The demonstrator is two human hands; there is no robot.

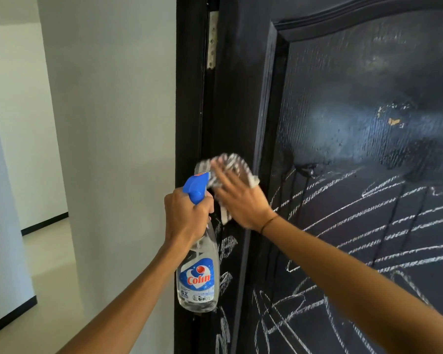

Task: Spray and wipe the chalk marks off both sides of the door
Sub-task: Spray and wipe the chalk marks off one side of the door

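Left hand (187,215) clenched around neck of spray bottle (198,277); bottle upright, long axis vertical, nozzle above grip pointing at door (343,149). Right hand (238,198), fingers straight, presses cloth (228,164) flat on door stile, just right of nozzle. Chalk marks (356,226) below.

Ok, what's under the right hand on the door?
A checked cloth, pressed flat against the black door by the right hand. Any chalk beneath the cloth is covered and cannot be seen.
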